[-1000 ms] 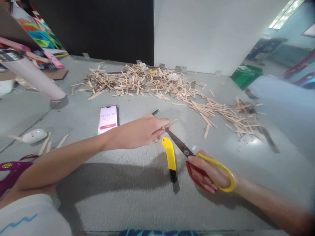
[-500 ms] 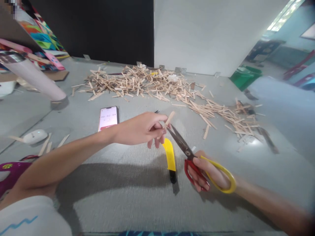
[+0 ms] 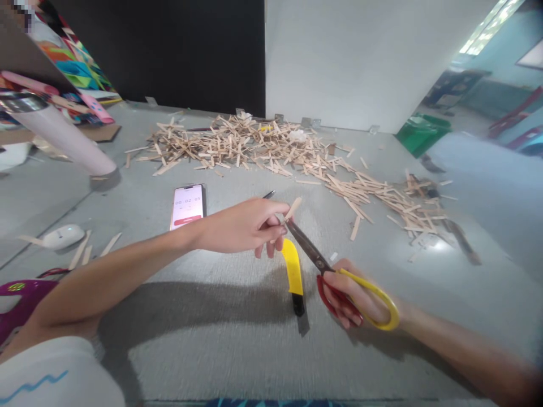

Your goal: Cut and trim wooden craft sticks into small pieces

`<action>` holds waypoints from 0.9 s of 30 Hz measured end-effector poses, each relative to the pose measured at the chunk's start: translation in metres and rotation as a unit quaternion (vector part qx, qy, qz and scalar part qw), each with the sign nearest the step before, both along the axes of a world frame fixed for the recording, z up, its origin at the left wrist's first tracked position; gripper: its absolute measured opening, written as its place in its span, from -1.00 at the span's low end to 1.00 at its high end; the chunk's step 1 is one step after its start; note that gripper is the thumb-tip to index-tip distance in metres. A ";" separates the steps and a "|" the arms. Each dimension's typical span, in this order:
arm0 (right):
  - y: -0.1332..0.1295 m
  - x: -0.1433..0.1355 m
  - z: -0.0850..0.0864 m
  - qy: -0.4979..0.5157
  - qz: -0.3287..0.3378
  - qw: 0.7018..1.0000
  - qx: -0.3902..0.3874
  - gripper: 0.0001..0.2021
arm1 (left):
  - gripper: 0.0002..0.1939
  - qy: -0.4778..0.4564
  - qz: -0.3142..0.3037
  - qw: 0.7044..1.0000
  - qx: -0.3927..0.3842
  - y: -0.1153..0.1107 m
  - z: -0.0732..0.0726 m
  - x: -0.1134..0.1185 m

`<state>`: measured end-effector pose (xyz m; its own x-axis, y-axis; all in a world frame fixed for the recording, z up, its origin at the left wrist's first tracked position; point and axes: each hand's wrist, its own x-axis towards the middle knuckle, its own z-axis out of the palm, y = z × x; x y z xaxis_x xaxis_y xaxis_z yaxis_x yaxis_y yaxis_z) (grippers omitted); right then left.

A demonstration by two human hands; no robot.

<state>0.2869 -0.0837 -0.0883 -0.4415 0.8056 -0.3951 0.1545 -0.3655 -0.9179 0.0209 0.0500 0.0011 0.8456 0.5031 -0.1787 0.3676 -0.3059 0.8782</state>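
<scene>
My left hand [image 3: 254, 226] is closed, pinching a small flat wooden stick [image 3: 293, 208] between thumb and fingers. In my right hand [image 3: 350, 291] are scissors [image 3: 311, 249] with one red and one yellow handle loop. Their dark blades are nearly together, with the tips at the lower end of the stick by my left fingertips. Whether the blades touch the wood I cannot tell. Below my left fingers lies a curved yellow object with a black end [image 3: 292, 268], flat on the grey table [image 3: 212, 350].
A long heap of wooden sticks [image 3: 237, 144] spreads along the back and right. A phone [image 3: 188, 204] showing a timer lies behind my left forearm, near a pen [image 3: 268, 195]. Leftward are a white mouse [image 3: 63, 236] and a pale bottle [image 3: 63, 135]. A green bin [image 3: 424, 135] stands beyond.
The scissor blades have closed from a wider spread, and the handle loops have come together. My left hand has dipped slightly with the stick, uncovering more of the pen.
</scene>
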 end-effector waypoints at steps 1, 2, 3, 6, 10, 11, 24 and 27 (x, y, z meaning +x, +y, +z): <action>0.000 -0.001 0.000 -0.007 -0.002 1.000 0.004 -0.29 | -0.93 0.000 0.000 1.000 0.001 0.000 0.000 0.000; 0.000 -0.001 0.001 -0.015 -0.004 1.000 0.009 -0.29 | -0.93 -0.001 -0.002 1.000 0.003 0.000 0.001 0.000; 0.001 -0.002 0.000 -0.023 -0.003 1.000 0.014 -0.29 | -0.93 0.000 -0.004 1.000 0.006 0.000 0.001 0.000; 0.001 -0.003 -0.004 -0.045 -0.005 0.999 0.031 -0.30 | -0.92 0.009 -0.010 1.000 0.019 0.001 0.001 0.000; 0.002 -0.003 -0.018 -0.055 -0.026 0.996 0.062 -0.31 | -0.90 0.028 -0.013 0.999 0.035 0.002 -0.001 0.000; 0.002 -0.003 -0.022 -0.058 -0.029 0.996 0.068 -0.31 | -0.89 0.033 -0.014 0.998 0.042 0.002 -0.002 0.000; 0.005 -0.005 -0.039 -0.075 -0.027 0.992 0.102 -0.29 | -0.85 0.051 -0.032 0.991 0.121 0.003 -0.010 0.000; 0.007 -0.004 -0.037 -0.078 -0.013 0.992 0.102 -0.25 | -0.84 0.060 -0.028 0.985 0.162 0.003 -0.007 0.001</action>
<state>0.2825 -0.0763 -0.1253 -0.3657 0.8861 -0.2849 0.2936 -0.1806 -0.9387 0.0220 0.0529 -0.0061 0.8559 0.5037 -0.1175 0.4382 -0.5855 0.6820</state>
